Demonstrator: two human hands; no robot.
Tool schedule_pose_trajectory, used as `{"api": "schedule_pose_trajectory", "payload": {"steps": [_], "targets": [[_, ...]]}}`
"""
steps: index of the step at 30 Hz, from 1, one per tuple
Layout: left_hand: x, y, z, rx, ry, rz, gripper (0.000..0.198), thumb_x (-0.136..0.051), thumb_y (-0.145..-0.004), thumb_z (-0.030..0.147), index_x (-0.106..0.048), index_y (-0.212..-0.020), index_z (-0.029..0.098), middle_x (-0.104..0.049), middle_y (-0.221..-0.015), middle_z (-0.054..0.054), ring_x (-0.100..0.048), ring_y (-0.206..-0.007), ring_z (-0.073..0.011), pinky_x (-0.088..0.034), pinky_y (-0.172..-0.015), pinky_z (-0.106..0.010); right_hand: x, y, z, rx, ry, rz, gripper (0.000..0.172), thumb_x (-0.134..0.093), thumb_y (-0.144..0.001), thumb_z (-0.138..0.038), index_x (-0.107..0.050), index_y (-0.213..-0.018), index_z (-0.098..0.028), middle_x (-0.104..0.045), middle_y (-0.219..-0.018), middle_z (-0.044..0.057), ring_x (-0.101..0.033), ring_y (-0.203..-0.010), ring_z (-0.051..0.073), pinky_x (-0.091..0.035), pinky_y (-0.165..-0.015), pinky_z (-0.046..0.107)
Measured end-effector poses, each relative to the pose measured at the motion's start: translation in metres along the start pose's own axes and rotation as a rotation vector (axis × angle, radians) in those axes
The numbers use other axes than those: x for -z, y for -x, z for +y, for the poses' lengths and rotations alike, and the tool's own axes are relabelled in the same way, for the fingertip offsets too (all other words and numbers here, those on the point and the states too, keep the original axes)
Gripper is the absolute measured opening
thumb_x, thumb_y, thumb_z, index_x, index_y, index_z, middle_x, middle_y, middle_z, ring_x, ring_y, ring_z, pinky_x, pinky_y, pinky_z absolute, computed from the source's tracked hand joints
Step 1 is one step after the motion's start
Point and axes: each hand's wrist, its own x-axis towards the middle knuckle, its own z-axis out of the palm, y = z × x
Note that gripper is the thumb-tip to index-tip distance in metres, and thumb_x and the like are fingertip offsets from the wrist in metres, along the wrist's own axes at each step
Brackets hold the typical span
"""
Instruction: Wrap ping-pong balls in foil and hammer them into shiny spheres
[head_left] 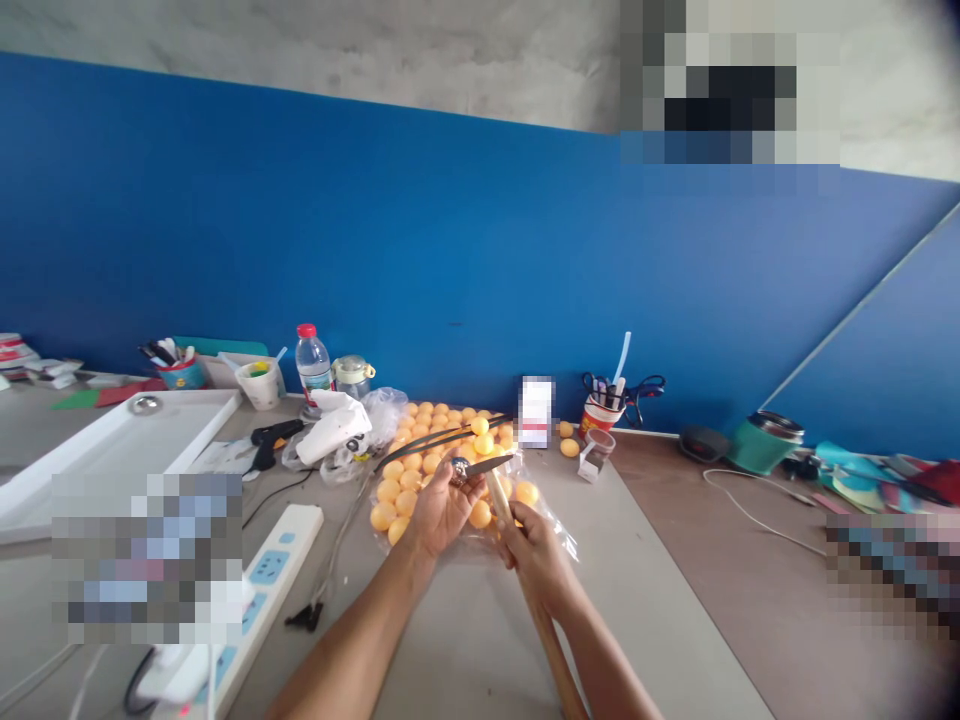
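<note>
My left hand [444, 510] is closed around the patterned handle of a small knife [491, 464], whose dark blade points right. The blade lies across or just above the upper end of a pale wooden stick [501, 497]; whether they touch I cannot tell. My right hand [532, 550] grips this stick below its tip, and the rest of it runs down toward me along my forearm. Behind and under both hands lies a clear plastic bag of orange ping-pong balls [409, 480]. Long black strips [427, 438] lie across the bag, near two yellower balls [482, 436].
A white power strip [289, 530] and cable plug [304, 617] lie left. Beyond are a glue gun [266, 445], water bottle [313, 365] and white tray [187, 440]. A pen cup [602, 412], small clear box [596, 455] and teal container [761, 443] stand right.
</note>
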Motion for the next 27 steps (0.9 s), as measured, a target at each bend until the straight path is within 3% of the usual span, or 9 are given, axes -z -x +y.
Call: {"api": "schedule_pose_trajectory", "payload": {"steps": [3, 7, 13, 17, 22, 27], "targets": [[-0.005, 0.002, 0.001, 0.037, 0.048, -0.005, 0.019, -0.052, -0.092, 0.025, -0.064, -0.105, 0.018, -0.069, -0.083, -0.006, -0.067, -0.083, -0.0184, -0.05, -0.09, -0.038, -0.004, -0.002, 0.002, -0.002, 0.107, 0.046, 0.023, -0.051, -0.082, -0.041, -0.047, -0.071, -0.022, -0.046, -0.049, -0.005, -0.042, -0.045, 0.012, -0.033, -0.047, 0.024], [-0.007, 0.005, 0.002, 0.061, 0.061, -0.098, 0.021, -0.051, -0.092, 0.031, -0.067, -0.1, 0.02, -0.069, -0.09, -0.006, -0.066, -0.094, -0.0212, -0.047, -0.096, -0.041, -0.006, -0.006, 0.009, 0.026, 0.239, 0.151, 0.021, -0.052, -0.079, -0.037, -0.046, -0.066, -0.022, -0.05, -0.058, -0.001, -0.046, -0.048, 0.013, -0.035, -0.048, 0.025], [-0.002, 0.004, 0.001, 0.091, 0.045, -0.129, 0.029, -0.046, -0.093, 0.039, -0.067, -0.098, 0.021, -0.071, -0.094, -0.007, -0.065, -0.097, -0.0235, -0.044, -0.098, -0.045, -0.001, -0.006, 0.01, -0.004, 0.254, 0.2, 0.018, -0.05, -0.079, -0.037, -0.05, -0.069, -0.022, -0.05, -0.055, -0.001, -0.045, -0.046, 0.013, -0.032, -0.044, 0.025], [-0.001, 0.004, 0.003, 0.067, 0.055, -0.128, 0.031, -0.045, -0.094, 0.039, -0.066, -0.106, 0.02, -0.071, -0.093, -0.008, -0.064, -0.101, -0.0236, -0.042, -0.1, -0.045, -0.001, -0.005, 0.01, 0.007, 0.281, 0.16, 0.019, -0.052, -0.077, -0.036, -0.049, -0.066, -0.021, -0.05, -0.056, -0.002, -0.047, -0.048, 0.013, -0.035, -0.047, 0.024], [-0.002, 0.004, 0.006, 0.084, 0.067, -0.073, 0.035, -0.042, -0.095, 0.041, -0.066, -0.101, 0.017, -0.071, -0.091, -0.008, -0.064, -0.101, -0.025, -0.041, -0.1, -0.045, 0.0, -0.005, 0.004, -0.038, 0.173, 0.146, 0.02, -0.051, -0.079, -0.041, -0.052, -0.076, -0.021, -0.046, -0.05, -0.005, -0.044, -0.044, 0.012, -0.032, -0.045, 0.023], [-0.004, 0.006, 0.005, 0.077, 0.062, -0.12, 0.037, -0.039, -0.096, 0.041, -0.064, -0.11, 0.017, -0.07, -0.087, -0.009, -0.065, -0.096, -0.0251, -0.04, -0.1, -0.049, 0.003, -0.006, 0.002, -0.061, 0.154, 0.109, 0.022, -0.054, -0.076, -0.041, -0.048, -0.07, -0.021, -0.045, -0.047, -0.006, -0.041, -0.043, 0.011, -0.031, -0.045, 0.023]]}}
